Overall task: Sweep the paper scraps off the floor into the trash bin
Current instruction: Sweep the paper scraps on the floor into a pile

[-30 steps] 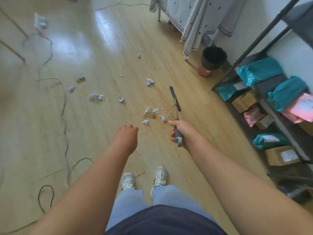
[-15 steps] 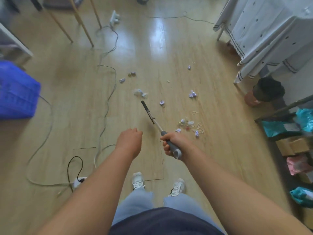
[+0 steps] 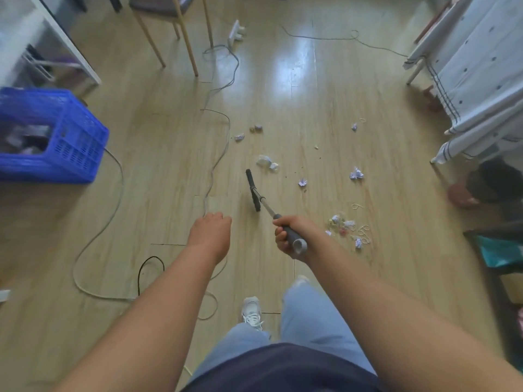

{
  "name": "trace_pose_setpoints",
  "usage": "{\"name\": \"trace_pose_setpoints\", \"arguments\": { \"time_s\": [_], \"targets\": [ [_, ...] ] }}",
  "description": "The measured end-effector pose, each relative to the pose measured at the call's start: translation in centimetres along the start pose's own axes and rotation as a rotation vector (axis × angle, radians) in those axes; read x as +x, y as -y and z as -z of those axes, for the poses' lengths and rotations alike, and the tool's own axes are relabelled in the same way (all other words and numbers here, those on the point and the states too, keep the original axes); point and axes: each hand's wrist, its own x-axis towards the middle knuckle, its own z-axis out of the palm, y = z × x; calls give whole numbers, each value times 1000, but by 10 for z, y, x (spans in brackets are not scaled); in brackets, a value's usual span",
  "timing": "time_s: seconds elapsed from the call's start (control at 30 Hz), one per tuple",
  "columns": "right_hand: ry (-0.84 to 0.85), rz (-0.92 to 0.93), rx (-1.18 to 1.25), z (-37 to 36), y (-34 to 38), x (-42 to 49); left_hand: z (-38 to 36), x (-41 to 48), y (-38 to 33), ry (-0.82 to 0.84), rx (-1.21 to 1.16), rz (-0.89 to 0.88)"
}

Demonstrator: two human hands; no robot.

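On floor (image 3: 311, 94), broom (image 3: 256, 195) swung left; right fingers (image 3: 280, 236) grip it, left fingers (image 3: 220, 217) curled empty.

Crumpled white paper scraps (image 3: 356, 174) lay scattered ahead of me, and the broom (image 3: 252, 190) I held slanted down, its dark head left of most of them.

At nine o'clock we see a blue crate (image 3: 70, 142) on the wooden floor (image 3: 297, 114). At eleven stand wooden chair legs (image 3: 186, 43), with a white power strip (image 3: 236, 31) near them at twelve. A grey cable (image 3: 218, 154) snakes down from it, and a black cable (image 3: 150, 261) loops at seven. At two hangs a white cloth (image 3: 481, 80) with dark stripes. A teal package (image 3: 501, 250) lies at four.
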Motion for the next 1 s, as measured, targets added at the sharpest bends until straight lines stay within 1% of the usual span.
{"name": "trace_pose_setpoints", "arguments": {
  "time_s": [0.1, 0.3, 0.4, 0.5, 0.63, 0.77, 0.9, 1.0],
  "targets": [
    [30, -21, 70, -4, 29, 13, 5, 16, 1, 8, -25, 16],
    [92, -49, 85, -13, 106, 45, 26, 70, -10, 11, -70, 72],
    [125, -81, 185, -21, 133, 55, 32, 87, -9, 14, -62, 91],
    [148, -106, 297, -24, 175, 77, 44, 122, -15, -2, -75, 133],
    [134, -85, 368, -24, 217, 100, 52, 146, -21, 14, -117, 173],
    [106, -100, 495, 0, 243, 113, 50, 157, -26, 57, -123, 191],
    [48, -61, 507, 29, 254, 114, 50, 167, -30, 76, -122, 171],
    [-34, -29, 496, 41, 256, 106, 54, 176, -30, 85, -108, 132]
  ]
}}
